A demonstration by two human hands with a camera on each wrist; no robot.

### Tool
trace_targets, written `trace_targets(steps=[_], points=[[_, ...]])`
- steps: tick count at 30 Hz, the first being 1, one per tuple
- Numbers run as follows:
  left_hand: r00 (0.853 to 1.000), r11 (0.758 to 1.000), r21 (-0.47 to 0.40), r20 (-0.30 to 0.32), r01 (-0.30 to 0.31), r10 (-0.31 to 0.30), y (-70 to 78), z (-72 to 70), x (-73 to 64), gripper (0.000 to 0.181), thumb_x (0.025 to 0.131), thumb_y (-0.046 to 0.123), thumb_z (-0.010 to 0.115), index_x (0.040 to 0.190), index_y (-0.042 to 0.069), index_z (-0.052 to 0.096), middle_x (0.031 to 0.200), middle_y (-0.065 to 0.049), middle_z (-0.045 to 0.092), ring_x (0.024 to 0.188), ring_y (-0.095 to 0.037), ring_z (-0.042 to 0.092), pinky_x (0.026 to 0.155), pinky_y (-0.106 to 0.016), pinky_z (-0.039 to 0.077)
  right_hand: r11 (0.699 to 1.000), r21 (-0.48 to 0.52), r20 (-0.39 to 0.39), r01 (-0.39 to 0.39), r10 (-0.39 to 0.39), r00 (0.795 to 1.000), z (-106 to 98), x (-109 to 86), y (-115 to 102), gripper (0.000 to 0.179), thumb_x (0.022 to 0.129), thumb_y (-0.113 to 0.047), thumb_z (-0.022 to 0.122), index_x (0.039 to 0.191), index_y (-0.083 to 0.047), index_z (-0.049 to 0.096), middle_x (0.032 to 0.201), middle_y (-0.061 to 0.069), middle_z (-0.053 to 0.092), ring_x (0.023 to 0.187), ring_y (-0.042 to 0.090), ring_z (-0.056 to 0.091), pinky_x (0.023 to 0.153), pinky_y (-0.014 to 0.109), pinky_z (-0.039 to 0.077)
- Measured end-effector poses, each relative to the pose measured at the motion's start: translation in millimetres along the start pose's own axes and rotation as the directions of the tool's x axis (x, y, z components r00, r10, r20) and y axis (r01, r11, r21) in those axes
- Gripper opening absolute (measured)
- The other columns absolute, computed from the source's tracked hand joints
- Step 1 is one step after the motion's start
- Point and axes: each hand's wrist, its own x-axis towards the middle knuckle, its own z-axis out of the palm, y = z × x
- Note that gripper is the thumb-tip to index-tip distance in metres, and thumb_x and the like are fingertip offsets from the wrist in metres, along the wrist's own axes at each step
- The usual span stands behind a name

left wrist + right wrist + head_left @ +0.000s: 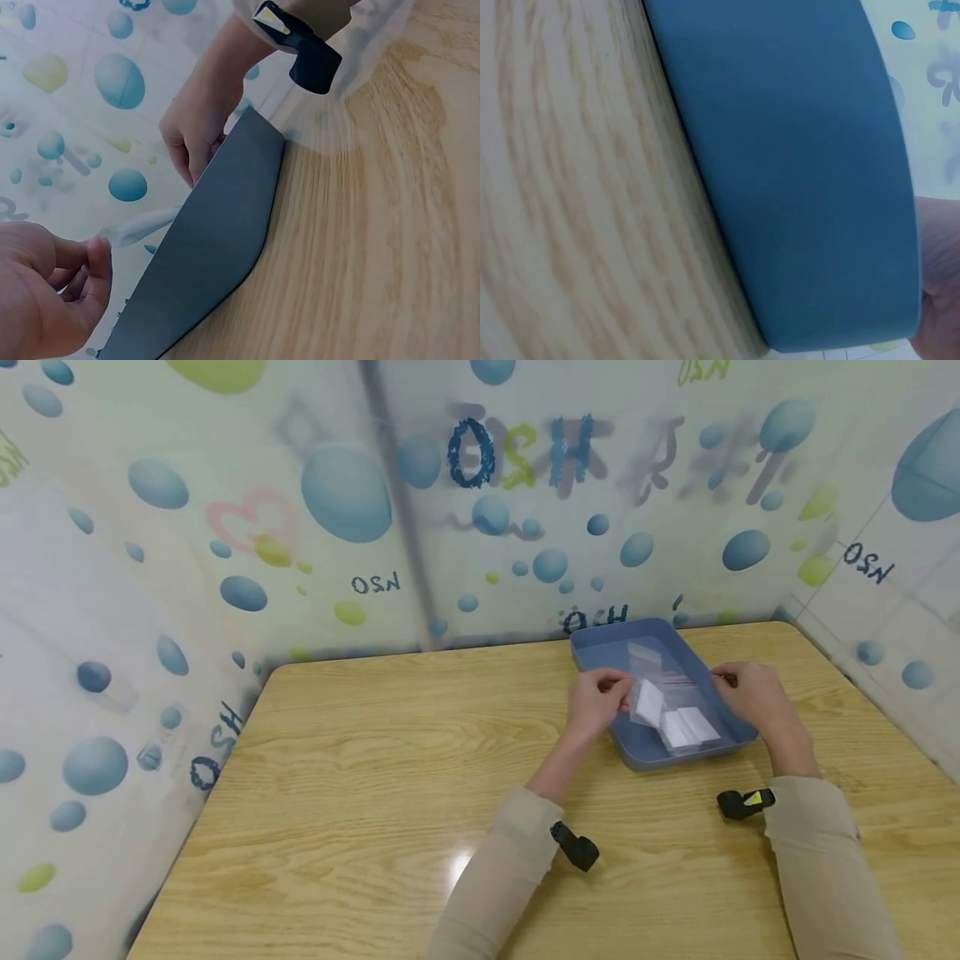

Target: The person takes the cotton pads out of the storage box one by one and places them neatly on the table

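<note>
My left hand point(596, 706) pinches the edge of a small clear zip bag point(647, 702) with a white, flat square inside, held up over the blue tray point(641, 756). In the left wrist view, the left hand point(49, 292) has thumb and fingertips together on the bag point(142, 225), seen nearly edge-on. At the tray's right rim, my right hand point(757, 693) grips the edge with curled fingers; its fingertips are partly hidden. More clear bags with white contents point(686, 728) lie in the tray's near part, and another clear bag point(645, 657) lies toward its far end.
The tray stands at the back right of the wooden table point(360, 793), close to the patterned back wall point(487, 552). Side walls rise on the left and right. Each sleeve cuff carries a small black camera point(576, 846).
</note>
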Motion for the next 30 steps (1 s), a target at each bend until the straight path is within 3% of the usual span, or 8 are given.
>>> trace_targets(steps=[7,14,22,27,30], points=[[1.000,1.000,0.016,0.000,-0.018,0.018,1.9,-12.0,3.3,0.012,0.098,0.005,0.067,0.099,-0.004,0.075,0.071,-0.002,0.061,0.057,-0.009,0.058,0.060,-0.025,0.057,1.000,0.003,-0.009,0.011,-0.011,1.000,-0.5,-0.2,-0.4,0.028,0.100,-0.005,0.056,0.111,0.019,0.064,0.097,0.033,0.066,0.083,0.042,0.061,0.073,0.058,0.049],[1.000,1.000,-0.015,0.001,-0.018,0.018,1.2,-25.2,7.6,0.014,0.098,0.004,0.065,0.100,-0.007,0.073,0.072,-0.003,0.061,0.060,-0.010,0.059,0.075,-0.047,0.060,1.000,0.009,-0.015,0.026,-0.026,1.000,-1.0,-1.4,1.2,0.028,0.099,-0.004,0.055,0.112,0.019,0.064,0.100,0.035,0.065,0.086,0.045,0.062,0.074,0.059,0.050],[1.000,0.999,-0.033,-0.019,-0.001,0.000,-2.3,-43.5,15.9,0.016,0.099,0.005,0.064,0.103,-0.007,0.074,0.074,-0.006,0.062,0.062,-0.013,0.059,0.082,-0.055,0.057,0.999,0.003,-0.024,0.034,-0.034,0.999,-1.2,-1.1,-1.0,0.027,0.099,-0.004,0.056,0.111,0.019,0.064,0.099,0.035,0.066,0.086,0.046,0.063,0.075,0.060,0.050],[0.999,1.000,-0.021,-0.035,0.012,-0.012,-2.2,-53.9,18.1,0.017,0.100,0.006,0.064,0.105,-0.007,0.073,0.077,-0.006,0.063,0.063,-0.010,0.059,0.081,-0.049,0.058,0.999,0.001,-0.031,0.039,-0.039,0.999,0.1,-0.5,-0.3,0.026,0.098,-0.004,0.056,0.110,0.019,0.065,0.097,0.034,0.066,0.084,0.045,0.063,0.074,0.060,0.050],[0.999,0.999,-0.030,-0.039,0.012,-0.013,-2.5,-59.6,19.1,0.017,0.099,0.005,0.064,0.106,-0.008,0.073,0.079,-0.008,0.065,0.064,-0.009,0.059,0.074,-0.038,0.060,0.999,-0.002,-0.030,0.040,-0.040,0.999,0.5,-0.7,0.2,0.026,0.098,-0.003,0.057,0.109,0.019,0.065,0.096,0.034,0.066,0.082,0.044,0.062,0.073,0.059,0.050]])
